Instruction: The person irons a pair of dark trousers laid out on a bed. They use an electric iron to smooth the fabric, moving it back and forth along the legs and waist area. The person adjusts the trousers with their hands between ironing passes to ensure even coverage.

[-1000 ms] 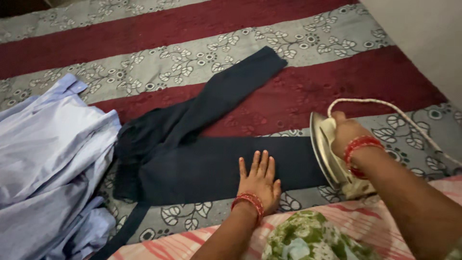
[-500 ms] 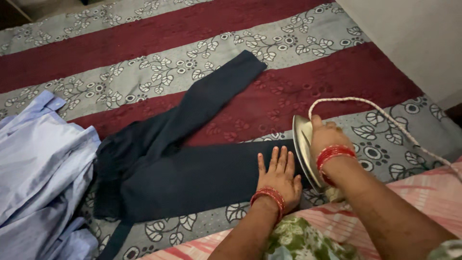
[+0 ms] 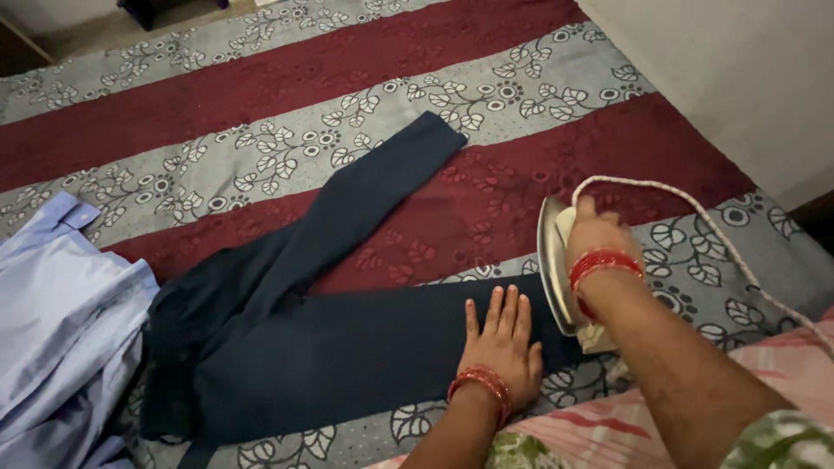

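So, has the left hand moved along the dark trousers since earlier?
Yes: the left hand slid along the dark trousers, away from their waist.

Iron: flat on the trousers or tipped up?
Tipped up. The iron stands on end in the right hand, its shiny soleplate facing the left hand.

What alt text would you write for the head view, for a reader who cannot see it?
The right hand holds a tilted metal clothes iron at the end of one leg of dark navy trousers, which the left hand presses flat. They lie on a maroon and grey floral bedsheet, beside a light blue shirt.
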